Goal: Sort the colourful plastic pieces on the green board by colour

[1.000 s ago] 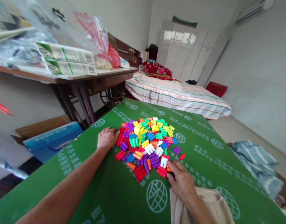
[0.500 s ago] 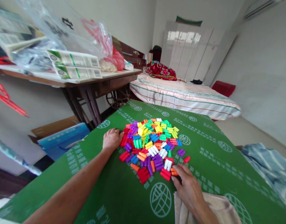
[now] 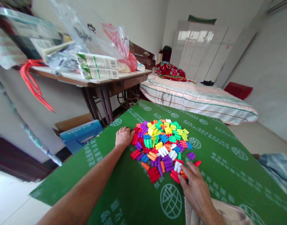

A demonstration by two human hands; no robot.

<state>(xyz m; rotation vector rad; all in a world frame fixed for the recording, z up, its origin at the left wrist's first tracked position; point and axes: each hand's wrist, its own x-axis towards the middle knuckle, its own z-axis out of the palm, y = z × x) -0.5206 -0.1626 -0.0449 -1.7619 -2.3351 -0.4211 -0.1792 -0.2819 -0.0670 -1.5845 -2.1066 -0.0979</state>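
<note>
A heap of small plastic pieces point(image 3: 163, 142) in red, purple, yellow, green, blue, orange and white lies on a green printed board point(image 3: 124, 193). My left hand point(image 3: 123, 136) rests on the board against the heap's left edge, fingers curled and touching red pieces. At the heap's near edge, my right hand point(image 3: 196, 187) lies flat with fingers stretched out, their tips on red and orange pieces point(image 3: 178, 176). Neither hand has lifted anything. A single red piece point(image 3: 197, 163) and a purple one point(image 3: 191, 155) lie a little apart on the right.
A wooden table point(image 3: 106, 81) with boxes and plastic bags stands at the left. Under it sit a blue box point(image 3: 81, 136) and cardboard. A striped bed point(image 3: 197, 98) lies beyond the board. A beige cloth point(image 3: 228, 215) lies under my right wrist.
The view has swung to the left, so everything sits further right in the picture. Both hands stay at the heap's edges; my right fingers have crept slightly onto the red and orange pieces.
</note>
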